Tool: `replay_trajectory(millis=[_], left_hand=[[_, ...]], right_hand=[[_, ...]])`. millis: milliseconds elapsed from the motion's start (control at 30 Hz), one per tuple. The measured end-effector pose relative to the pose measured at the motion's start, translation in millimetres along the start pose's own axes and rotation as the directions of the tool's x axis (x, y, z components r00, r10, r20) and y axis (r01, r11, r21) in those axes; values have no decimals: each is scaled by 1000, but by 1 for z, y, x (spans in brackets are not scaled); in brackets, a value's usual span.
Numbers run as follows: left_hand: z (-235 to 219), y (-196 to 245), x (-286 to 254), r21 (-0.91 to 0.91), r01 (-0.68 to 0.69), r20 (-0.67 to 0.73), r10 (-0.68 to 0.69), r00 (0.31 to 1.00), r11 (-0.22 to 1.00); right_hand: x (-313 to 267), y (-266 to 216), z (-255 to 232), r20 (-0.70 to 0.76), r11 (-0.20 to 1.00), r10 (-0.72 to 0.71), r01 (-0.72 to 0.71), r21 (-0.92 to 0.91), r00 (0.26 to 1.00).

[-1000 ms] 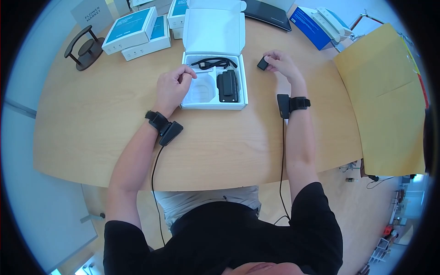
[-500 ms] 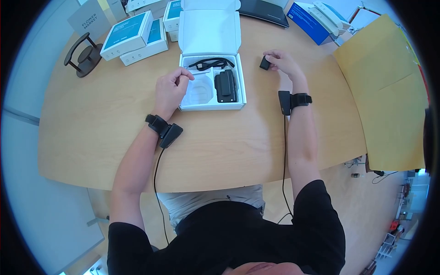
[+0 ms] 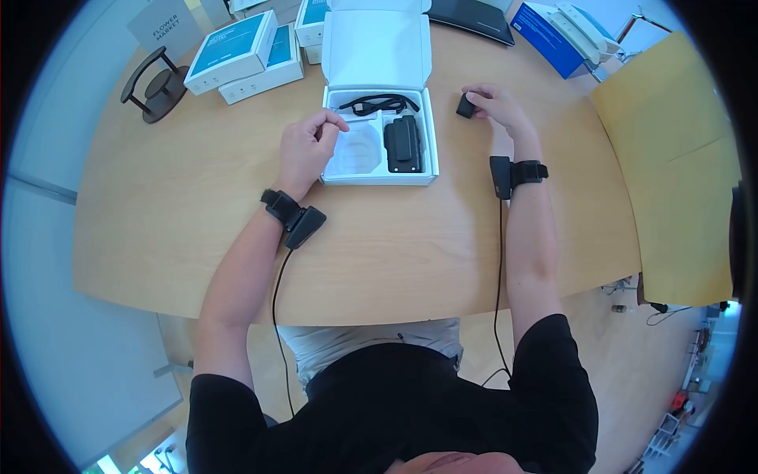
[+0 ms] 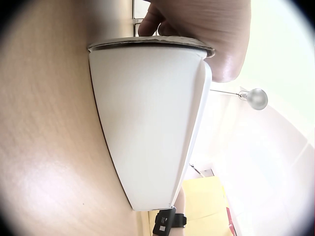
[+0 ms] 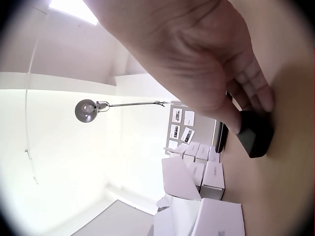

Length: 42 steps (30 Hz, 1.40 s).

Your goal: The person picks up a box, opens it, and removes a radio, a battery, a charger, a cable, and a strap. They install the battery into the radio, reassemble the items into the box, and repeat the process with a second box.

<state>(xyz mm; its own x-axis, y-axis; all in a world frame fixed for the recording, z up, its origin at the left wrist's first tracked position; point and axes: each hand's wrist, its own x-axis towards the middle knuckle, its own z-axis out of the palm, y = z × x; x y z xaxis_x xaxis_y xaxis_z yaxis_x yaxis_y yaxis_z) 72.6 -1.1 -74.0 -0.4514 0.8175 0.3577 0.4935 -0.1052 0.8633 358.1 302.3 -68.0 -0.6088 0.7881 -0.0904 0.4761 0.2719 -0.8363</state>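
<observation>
My right hand (image 3: pixel 494 107) pinches a small black block (image 3: pixel 466 106) between thumb and fingertips, on the table right of an open white box (image 3: pixel 382 180). In the right wrist view the black block (image 5: pixel 256 133) is close against the tabletop, its upper end covered by fingers. My left hand (image 3: pixel 308 150) rests at the box's left edge, loosely curled, index finger reaching over the inside. In the left wrist view some fingers (image 4: pixel 150 22) show beyond the box's left end. The box holds a black device (image 3: pixel 403 144), a coiled black cable (image 3: pixel 383 104) and a hollow clear-white compartment (image 3: pixel 357 152).
Blue-and-white boxes (image 3: pixel 233 43) are stacked at the back left, beside a dark wooden stand (image 3: pixel 162 91). A black laptop (image 3: pixel 474 20) lies at the back. More blue boxes (image 3: pixel 553 43) and a large yellow sheet (image 3: pixel 671 158) are on the right.
The head view shifts slightly, carrying the whole scene with it. Both hands keep their places, the right one with the black block and the left at the box edge.
</observation>
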Motion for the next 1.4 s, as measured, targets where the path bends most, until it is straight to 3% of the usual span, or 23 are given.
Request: replay_trajectory(millis=[367,467,567,667,767,967,1067,1167,1267,1367,1400], left_hand=[[0,-3,0,11,-9,1,9,1000,1000],[0,-5,0,9,-10,-4,10,1000,1000],[0,-8,0,14,-17,-3,17,1000,1000],[-2,-5,1,23,-16,6,16,1000,1000],[-2,-3,0,22,-8,8,8,1000,1000],[-4,-3,0,42,4,49,-6,999,999],[-3,-3,0,39,5,47,-7,999,999],[-4,-2,0,51,0,49,-3,999,999],[-7,-2,-1,79,-17,28,15,999,997],[1,-4,0,40,-53,-13,53,998,998],[1,-4,0,27,-41,-11,41,999,999]], right_hand=[[6,4,4,-53,994,28,-34,-107,998],[9,-5,5,-170,936,-159,94,-338,973],[-7,-51,13,-236,910,-262,159,-382,936],[-29,-93,41,-156,872,-380,297,-388,912],[-48,-121,71,-22,806,-372,311,-503,928],[-46,-112,93,-14,667,-422,300,-682,906],[-39,-107,95,-46,694,-430,298,-656,902],[-43,-114,78,-96,803,-472,383,-456,876],[-36,-116,51,-240,932,-352,316,-176,905],[-36,-113,14,-345,936,-283,337,105,895],[-35,-106,0,-387,945,-251,312,101,887]])
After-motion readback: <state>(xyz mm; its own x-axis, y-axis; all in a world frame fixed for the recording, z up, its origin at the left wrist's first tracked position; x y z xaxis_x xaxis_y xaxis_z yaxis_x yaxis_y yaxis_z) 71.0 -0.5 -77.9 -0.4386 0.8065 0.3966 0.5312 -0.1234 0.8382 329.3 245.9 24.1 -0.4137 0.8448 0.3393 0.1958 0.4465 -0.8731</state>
